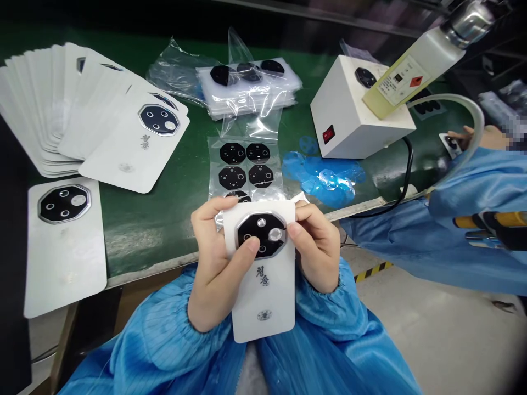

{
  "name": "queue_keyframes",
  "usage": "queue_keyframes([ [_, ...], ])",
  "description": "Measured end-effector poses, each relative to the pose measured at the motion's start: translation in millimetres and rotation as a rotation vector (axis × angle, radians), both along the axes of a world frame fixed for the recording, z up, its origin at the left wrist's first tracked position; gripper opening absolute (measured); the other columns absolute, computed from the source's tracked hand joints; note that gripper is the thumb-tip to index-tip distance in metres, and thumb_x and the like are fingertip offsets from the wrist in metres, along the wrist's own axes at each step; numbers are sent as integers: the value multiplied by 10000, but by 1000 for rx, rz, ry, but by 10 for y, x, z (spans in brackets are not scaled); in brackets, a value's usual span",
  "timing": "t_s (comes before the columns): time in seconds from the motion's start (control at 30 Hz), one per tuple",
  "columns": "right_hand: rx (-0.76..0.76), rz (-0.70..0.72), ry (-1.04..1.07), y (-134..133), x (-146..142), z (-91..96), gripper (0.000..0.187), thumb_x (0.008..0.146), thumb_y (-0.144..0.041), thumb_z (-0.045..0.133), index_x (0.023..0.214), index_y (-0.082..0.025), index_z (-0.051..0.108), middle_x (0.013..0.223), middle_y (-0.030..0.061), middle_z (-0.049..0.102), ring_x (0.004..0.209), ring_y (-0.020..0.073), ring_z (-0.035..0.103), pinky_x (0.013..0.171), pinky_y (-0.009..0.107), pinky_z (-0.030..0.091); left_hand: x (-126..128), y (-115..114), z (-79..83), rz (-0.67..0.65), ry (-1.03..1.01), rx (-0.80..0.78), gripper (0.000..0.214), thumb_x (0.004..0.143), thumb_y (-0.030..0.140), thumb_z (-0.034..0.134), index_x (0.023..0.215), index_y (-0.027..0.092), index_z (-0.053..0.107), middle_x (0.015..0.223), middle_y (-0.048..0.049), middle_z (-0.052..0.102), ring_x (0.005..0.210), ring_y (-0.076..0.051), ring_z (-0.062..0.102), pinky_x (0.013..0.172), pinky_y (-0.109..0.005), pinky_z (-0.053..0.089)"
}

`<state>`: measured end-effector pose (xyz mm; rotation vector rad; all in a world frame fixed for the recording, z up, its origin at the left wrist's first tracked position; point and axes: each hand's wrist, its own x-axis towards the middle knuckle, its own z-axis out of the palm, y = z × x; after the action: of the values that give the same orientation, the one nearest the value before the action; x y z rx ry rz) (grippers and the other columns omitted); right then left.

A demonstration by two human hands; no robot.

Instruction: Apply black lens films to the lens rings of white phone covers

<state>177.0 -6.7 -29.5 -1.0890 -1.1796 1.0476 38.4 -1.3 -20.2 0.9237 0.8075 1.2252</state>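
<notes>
A white phone back cover with a black octagonal camera lens plate at its top is held upright before me. My left hand is closed round its left edge, with the thumb pressing on the lens plate. At the right edge, my right hand is closed, its thumb tip touching the corner of the plate. A bit of white material shows behind the right fingers; what it is I cannot tell. Just beyond the cover lies a clear sheet of black octagonal stickers, partly hidden by it.
Fanned white covers lie at left, with a single cover by the edge. Behind stand stacked plastic trays. Blue film scraps lie near a white box carrying a tilted bottle. A co-worker's hand shows at right.
</notes>
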Motion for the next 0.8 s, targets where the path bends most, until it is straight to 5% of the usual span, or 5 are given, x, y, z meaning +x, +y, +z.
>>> queue_keyframes([
  [0.37, 29, -41, 61, 12, -20, -44, 102, 871, -318, 524, 917, -239, 571, 776, -6, 483, 673, 127, 442, 549, 259, 348, 2, 11, -27, 19, -3, -6, 440, 821, 108, 584, 1150, 349, 419, 898, 6, 624, 682, -149, 634, 543, -275, 535],
  [0.53, 241, -191, -265, -13, 51, 19, 140, 796, -165, 587, 915, -239, 596, 835, 9, 472, 749, 136, 462, 631, 295, 408, 3, -14, -5, 53, 42, 38, 422, 827, 115, 579, 1145, 343, 419, 944, -18, 593, 751, -182, 622, 610, -343, 531],
  [0.8, 199, -111, -497, -32, 85, 157, 103, 790, -108, 590, 807, -209, 585, 826, 14, 441, 767, 130, 452, 614, 280, 410, -39, -74, -62, 217, 368, 315, 449, 801, 109, 592, 1186, 314, 484, 1153, -39, 413, 992, -206, 497, 808, -361, 474],
])
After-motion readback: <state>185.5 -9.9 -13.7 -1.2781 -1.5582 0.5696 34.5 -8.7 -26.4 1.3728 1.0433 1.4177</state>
